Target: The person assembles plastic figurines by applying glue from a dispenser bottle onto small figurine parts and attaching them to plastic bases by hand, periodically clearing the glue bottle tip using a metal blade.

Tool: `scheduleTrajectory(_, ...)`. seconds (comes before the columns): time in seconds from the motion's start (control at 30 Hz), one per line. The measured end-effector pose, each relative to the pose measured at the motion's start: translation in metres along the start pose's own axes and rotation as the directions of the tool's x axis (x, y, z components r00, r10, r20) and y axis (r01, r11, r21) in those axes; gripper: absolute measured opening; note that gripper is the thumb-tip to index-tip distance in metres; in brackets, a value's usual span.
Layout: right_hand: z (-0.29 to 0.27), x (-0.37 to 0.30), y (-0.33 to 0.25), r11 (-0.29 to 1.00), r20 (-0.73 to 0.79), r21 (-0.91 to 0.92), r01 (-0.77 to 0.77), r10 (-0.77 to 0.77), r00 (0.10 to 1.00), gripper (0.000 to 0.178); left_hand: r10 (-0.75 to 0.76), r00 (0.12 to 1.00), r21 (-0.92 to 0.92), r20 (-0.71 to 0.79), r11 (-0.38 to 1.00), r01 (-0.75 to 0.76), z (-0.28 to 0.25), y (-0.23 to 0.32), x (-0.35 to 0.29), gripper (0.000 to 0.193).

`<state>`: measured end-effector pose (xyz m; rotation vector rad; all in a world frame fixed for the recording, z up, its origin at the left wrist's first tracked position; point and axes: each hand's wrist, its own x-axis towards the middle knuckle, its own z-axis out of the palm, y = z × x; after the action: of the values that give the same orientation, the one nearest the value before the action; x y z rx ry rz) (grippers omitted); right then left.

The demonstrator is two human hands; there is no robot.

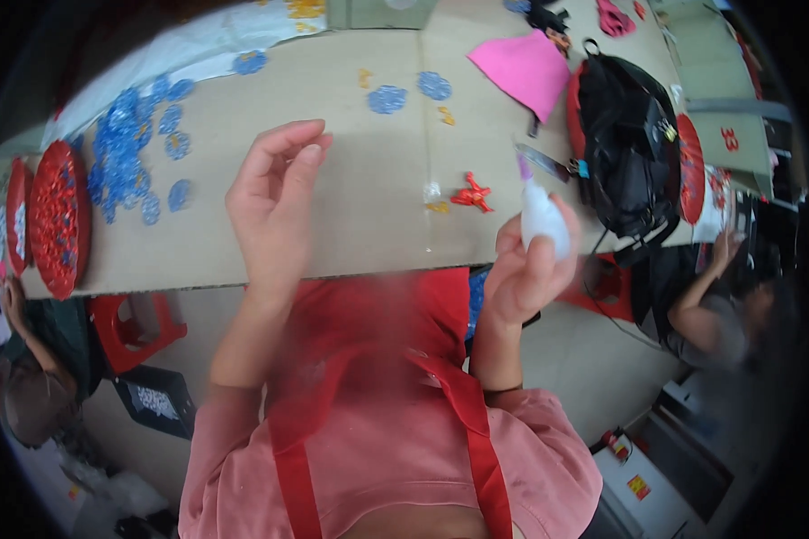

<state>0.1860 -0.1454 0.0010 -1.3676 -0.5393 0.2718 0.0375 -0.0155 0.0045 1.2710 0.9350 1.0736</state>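
My right hand (530,283) is wrapped round a small white squeeze bottle (543,225) with a thin purple nozzle pointing up, held above the table's near edge. On the table to its left lies a red glossy star-like plastic piece (472,193). Small yellow pieces (437,207) are beside it. Raised over the table on the left, my left hand (279,184) has its fingers curled, the thumb tip close to the index fingertip. I see nothing between them. Farther back lie two translucent blue flower-shaped discs, the left one (387,99) next to a yellow piece (364,78).
A heap of blue discs (121,153) lies at left, beside a red tray (60,220) of small red pieces. At right are a black bag (627,135), a pink cloth (526,67) and a blade-like tool (544,162). Other people sit at both sides. Red stools (135,328) stand below.
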Motion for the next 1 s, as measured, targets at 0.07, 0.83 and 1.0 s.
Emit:
scheduleTrajectory(0.07,-0.015,0.016,0.007,0.950,0.014,0.309,-0.054,0.052,0.999,0.038,0.087,0.974,0.215,0.210,0.968,-0.132,0.013,0.002,0.000,0.020)
scheduleTrajectory(0.83,-0.005,-0.006,-0.020,0.965,0.374,-0.061,0.253,-0.213,0.903,0.045,-0.414,0.793,-0.619,0.446,0.498,0.608,0.005,-0.003,0.000,0.018)
scheduleTrajectory(1.0,0.022,-0.002,-0.044,0.838,0.548,-0.109,0.535,-0.399,0.735,0.045,-0.418,0.815,-0.659,0.402,0.486,0.574,-0.005,-0.002,-0.006,0.021)
